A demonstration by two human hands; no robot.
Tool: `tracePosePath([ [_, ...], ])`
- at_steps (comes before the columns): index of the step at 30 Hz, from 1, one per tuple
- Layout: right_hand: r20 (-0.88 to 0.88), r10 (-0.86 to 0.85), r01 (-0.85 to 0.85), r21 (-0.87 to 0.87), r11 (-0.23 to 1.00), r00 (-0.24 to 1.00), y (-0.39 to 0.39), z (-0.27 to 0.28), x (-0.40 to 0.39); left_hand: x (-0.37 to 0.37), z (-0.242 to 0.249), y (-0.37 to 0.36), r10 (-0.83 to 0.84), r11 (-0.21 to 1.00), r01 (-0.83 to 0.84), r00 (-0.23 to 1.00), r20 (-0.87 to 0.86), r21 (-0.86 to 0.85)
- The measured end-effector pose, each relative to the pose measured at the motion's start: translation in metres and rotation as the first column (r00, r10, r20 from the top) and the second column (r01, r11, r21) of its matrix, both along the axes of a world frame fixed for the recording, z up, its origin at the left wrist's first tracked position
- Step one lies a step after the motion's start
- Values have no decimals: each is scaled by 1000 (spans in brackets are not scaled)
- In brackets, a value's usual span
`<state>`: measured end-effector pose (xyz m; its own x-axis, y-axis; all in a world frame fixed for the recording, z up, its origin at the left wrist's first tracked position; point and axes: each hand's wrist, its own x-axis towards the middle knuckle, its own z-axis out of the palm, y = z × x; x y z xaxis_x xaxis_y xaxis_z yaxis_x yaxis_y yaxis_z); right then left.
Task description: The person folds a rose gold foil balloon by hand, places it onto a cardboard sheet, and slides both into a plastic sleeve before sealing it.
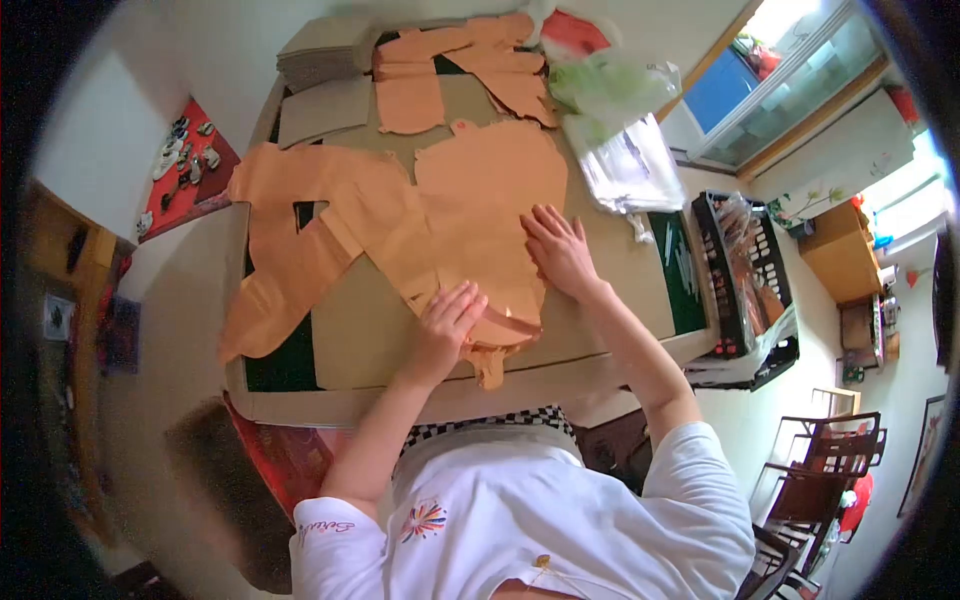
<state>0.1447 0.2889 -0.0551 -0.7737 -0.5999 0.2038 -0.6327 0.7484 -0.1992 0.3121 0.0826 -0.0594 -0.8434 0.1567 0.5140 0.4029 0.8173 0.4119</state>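
Observation:
A large orange sheet with an irregular cut outline (490, 200) lies on brown cardboard on the table. Its lower edge is folded or curled near the front. My left hand (452, 325) rests on the sheet beside that curled edge, fingers stretched and close together. On the sheet's right edge lies my right hand (560, 250), flat with its fingers spread. Another orange piece with long arms (300, 240) lies to the left, meeting the large sheet. More orange pieces (470, 65) lie at the table's far side.
Stacked grey-brown boards (325, 60) stand at the far left corner. Clear plastic bags (630, 165) lie at the right of the table (590, 365). A black crate (740, 270) sits beyond the right edge. Chairs (825, 470) stand at the lower right.

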Motion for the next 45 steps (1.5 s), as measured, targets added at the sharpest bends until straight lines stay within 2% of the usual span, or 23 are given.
tracePosePath([
  [3,1,-18,18,-18,1000,1000,7,-4,-6,1,0,1,1,1000,-1,1000,25,1],
  [6,-84,13,-16,-33,999,996,8,-11,-9,0,-4,1,-4,1000,4,1000,11,-13],
  [12,-94,3,-5,-22,1000,996,7,-12,-8,-1,-9,-1,-34,999,34,999,-21,-25],
  [15,-100,4,-7,-25,1000,995,8,-14,-8,-3,-11,-2,-65,997,66,998,-25,34],
  [18,-98,-7,2,-51,999,995,6,-12,-8,14,3,-7,-53,997,48,993,107,54],
  [20,-104,-18,10,-77,997,994,5,-6,-4,30,4,-9,-10,987,-17,985,170,159],
  [23,-158,-80,-1,-459,889,984,6,-11,-3,37,-1,-15,114,959,-154,978,176,236],
  [24,-109,-87,32,-429,903,990,8,-7,4,36,-4,-17,169,945,-206,973,159,253],
  [26,-11,-105,94,-354,931,994,17,2,38,32,-11,-18,178,938,-203,978,112,280],
  [28,11,-144,141,-317,938,989,23,-7,69,30,-13,-13,170,937,-196,979,112,289],
  [31,53,-171,179,-313,933,984,23,-7,100,34,-5,-2,223,963,-236,969,104,131],
  [35,84,-173,191,-319,928,981,18,-7,116,36,-2,-1,227,972,-230,971,77,41],
  [38,123,-110,141,-288,947,986,17,1,123,35,-6,-1,229,973,-231,971,69,17],
  [41,96,-130,154,-311,938,987,17,2,103,31,-11,-4,236,969,-240,969,73,63],
  [44,-53,-90,62,-394,917,995,9,11,54,23,-6,-4,256,952,-268,962,98,147],
  [45,-93,-98,57,-367,929,991,5,10,41,13,2,-3,262,950,-275,960,99,149],
])
